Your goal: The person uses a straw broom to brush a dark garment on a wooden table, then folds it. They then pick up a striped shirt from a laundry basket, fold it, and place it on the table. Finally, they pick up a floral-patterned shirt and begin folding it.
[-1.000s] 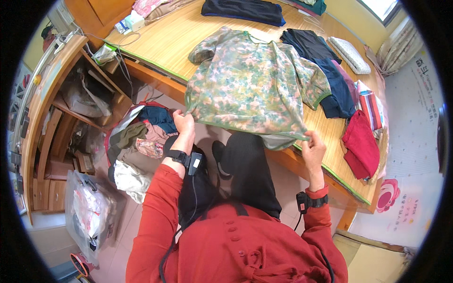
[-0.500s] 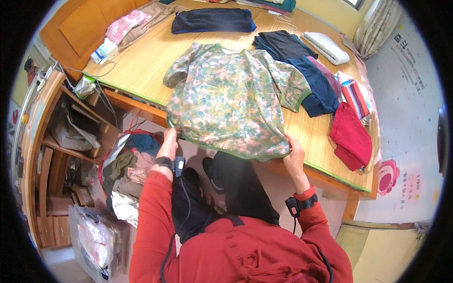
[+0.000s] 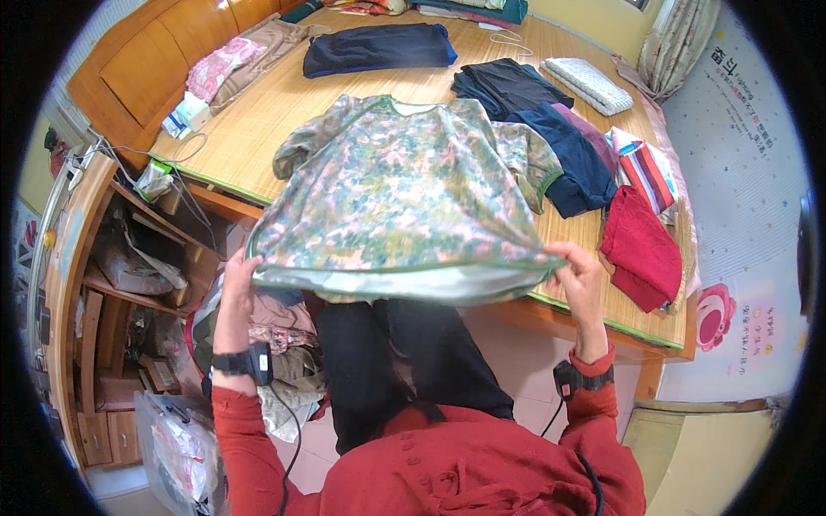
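A green, floral-patterned short-sleeved top [image 3: 404,185] is spread over the near edge of the bed, its neckline away from me and its green-trimmed hem toward me. My left hand [image 3: 238,279] pinches the hem's left corner. At the right corner, my right hand [image 3: 578,273] grips the same hem. Stretched between both hands, the hem is lifted and shows the pale inside of the top. The body and sleeves lie on the woven mat [image 3: 249,142], with the right sleeve against a dark blue garment [image 3: 564,159].
Along the right lie a red folded garment [image 3: 641,249], a striped one [image 3: 647,176], black clothing [image 3: 508,86] and a white knitted piece [image 3: 588,84]. A dark folded item [image 3: 379,49] is at the back. Clothes [image 3: 288,344] sit low at left, beside wooden shelves [image 3: 107,344].
Both hands have moved apart and raised the hem, pulling it wide and opening it toward me. The left hand went left, the right hand to the right.
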Tool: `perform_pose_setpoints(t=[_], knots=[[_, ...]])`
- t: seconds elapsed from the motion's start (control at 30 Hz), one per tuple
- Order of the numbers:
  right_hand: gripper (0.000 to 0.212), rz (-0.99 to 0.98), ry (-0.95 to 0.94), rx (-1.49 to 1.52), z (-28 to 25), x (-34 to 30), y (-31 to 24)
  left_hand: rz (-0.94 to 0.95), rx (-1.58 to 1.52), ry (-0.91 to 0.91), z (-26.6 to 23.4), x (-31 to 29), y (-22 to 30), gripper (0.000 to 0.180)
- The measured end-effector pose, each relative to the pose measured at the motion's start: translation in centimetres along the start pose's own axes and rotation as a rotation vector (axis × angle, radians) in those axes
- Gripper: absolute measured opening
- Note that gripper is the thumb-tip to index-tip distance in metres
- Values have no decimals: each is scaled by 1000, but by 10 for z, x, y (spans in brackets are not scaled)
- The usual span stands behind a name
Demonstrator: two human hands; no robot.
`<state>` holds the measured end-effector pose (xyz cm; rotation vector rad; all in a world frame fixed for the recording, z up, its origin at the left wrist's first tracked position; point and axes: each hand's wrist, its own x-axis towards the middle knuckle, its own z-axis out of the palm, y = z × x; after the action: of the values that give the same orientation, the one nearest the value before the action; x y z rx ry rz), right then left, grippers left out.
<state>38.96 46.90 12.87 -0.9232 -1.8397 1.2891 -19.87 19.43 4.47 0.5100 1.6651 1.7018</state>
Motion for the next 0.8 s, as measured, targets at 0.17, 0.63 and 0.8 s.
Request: perform_pose_setpoints(t=[0.17,0.63,0.8], knots=[[34,24,-558,-88,-3,-23,18,-14,294,286,-17,-16,-26,37],[71,56,194,-714,-67,157,128,593,1047,419,83,-55,-67,58],[83,269,157,-859,-45,187,136,746,936,-524,211,-145,-73,71]])
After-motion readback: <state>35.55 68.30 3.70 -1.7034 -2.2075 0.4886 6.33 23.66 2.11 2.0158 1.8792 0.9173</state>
